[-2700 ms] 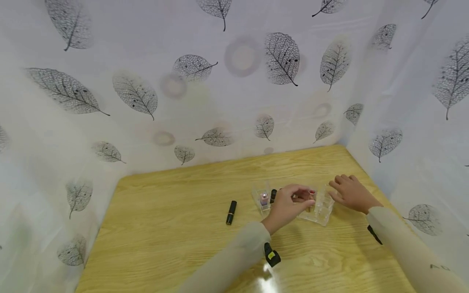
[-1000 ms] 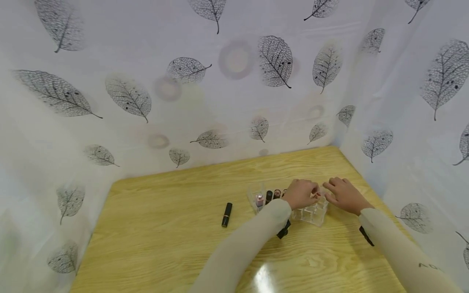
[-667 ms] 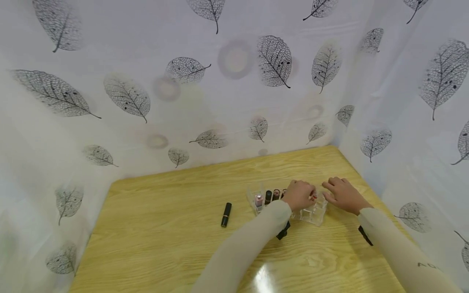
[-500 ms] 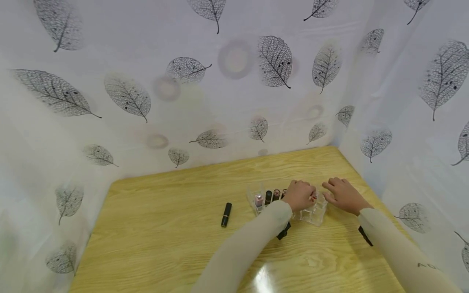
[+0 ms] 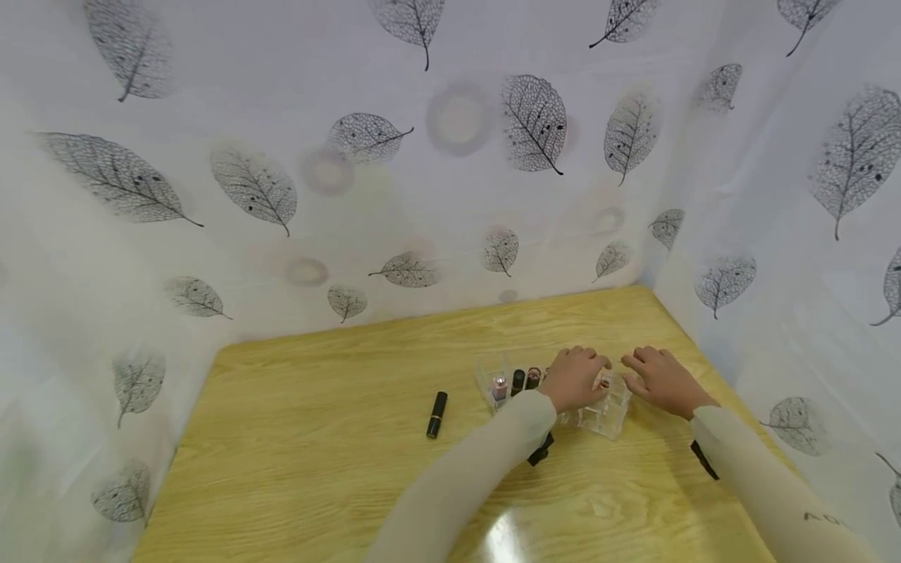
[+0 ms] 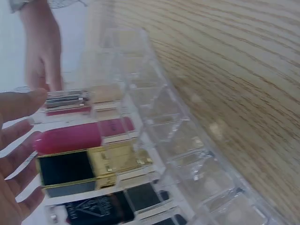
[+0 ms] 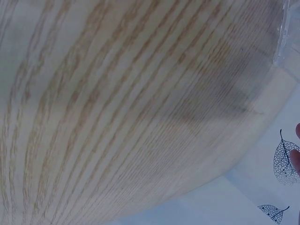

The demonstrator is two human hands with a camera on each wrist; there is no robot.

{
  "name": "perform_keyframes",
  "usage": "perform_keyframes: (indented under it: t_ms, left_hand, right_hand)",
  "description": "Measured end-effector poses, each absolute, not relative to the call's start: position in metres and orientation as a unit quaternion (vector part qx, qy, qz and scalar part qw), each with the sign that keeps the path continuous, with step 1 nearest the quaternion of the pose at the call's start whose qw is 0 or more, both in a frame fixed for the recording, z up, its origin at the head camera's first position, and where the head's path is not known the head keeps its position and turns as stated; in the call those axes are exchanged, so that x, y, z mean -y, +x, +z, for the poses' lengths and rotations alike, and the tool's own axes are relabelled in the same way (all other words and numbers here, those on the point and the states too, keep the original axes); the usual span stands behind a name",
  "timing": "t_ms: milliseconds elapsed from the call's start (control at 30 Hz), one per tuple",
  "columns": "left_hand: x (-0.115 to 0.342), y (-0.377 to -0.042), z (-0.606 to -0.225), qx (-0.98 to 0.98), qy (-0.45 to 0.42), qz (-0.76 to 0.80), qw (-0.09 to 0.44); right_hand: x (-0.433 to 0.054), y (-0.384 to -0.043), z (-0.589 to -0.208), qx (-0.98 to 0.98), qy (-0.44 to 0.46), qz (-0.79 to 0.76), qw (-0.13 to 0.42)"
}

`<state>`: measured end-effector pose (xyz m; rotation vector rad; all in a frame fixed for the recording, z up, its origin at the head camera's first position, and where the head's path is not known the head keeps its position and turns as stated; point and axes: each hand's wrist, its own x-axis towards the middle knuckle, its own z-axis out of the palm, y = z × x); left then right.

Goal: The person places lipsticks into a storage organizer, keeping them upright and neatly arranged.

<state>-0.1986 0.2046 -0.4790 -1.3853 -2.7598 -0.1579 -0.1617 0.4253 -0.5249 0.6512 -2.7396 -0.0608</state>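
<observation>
My left hand (image 5: 572, 381) hovers over a clear plastic lipstick organizer (image 5: 603, 426), its fingers spread. In the left wrist view, the thumb (image 6: 21, 104) lies at the end of a silver-capped tube (image 6: 67, 101) standing in a slot; whether they touch is unclear. Beside that tube are a pink tube (image 6: 70, 138), a gold-and-black lipstick (image 6: 65, 169) and a black tube (image 6: 101, 209), all in slots. At the organizer's right end, my right hand (image 5: 660, 383) has loosely bent fingers around nothing visible. The right wrist view catches only its fingertips.
A black lipstick (image 5: 436, 415) lies on the wooden table (image 5: 317, 438), left of the organizer. A small pinkish bottle (image 5: 500, 387) occupies the organizer's left end. Leaf-patterned white curtain (image 5: 394, 203) encloses the table's back and sides.
My left hand carried a red-topped tube rightward into the organizer, then let go; its fingers have spread since half a second ago. The right hand stays by the organizer's right end.
</observation>
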Motion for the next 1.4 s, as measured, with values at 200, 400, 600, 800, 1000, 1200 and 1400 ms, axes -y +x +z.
perform_keyframes:
  t_ms: [200, 400, 600, 800, 1000, 1200, 1400]
  left_hand:
    - [-0.184, -0.195, -0.457, 0.874, -0.466, -0.116, 0.078]
    - [-0.146, -0.186, -0.437, 0.855, -0.459, -0.184, 0.155]
    - [-0.1, -0.179, -0.436, 0.855, -0.419, -0.232, 0.201]
    - [-0.047, -0.187, -0.456, 0.88, -0.334, -0.28, 0.187]
    - [0.001, -0.199, -0.491, 0.911, -0.236, -0.303, 0.147]
    - [0.026, -0.203, -0.52, 0.931, -0.153, -0.326, 0.055]
    - [0.034, -0.199, -0.53, 0.929, -0.072, -0.362, -0.036]
  right_hand:
    - [-0.428, -0.163, -0.528, 0.959, 0.229, -0.021, 0.167]
    - [-0.426, -0.162, -0.527, 0.957, 0.234, -0.019, 0.169]
    - [-0.423, -0.16, -0.525, 0.961, 0.227, -0.007, 0.159]
    - [-0.421, -0.161, -0.525, 0.959, 0.232, -0.008, 0.164]
    - [-0.424, -0.161, -0.525, 0.96, 0.23, -0.007, 0.16]
    - [-0.426, -0.162, -0.527, 0.959, 0.232, -0.005, 0.161]
    - [-0.424, -0.164, -0.528, 0.96, 0.232, -0.003, 0.158]
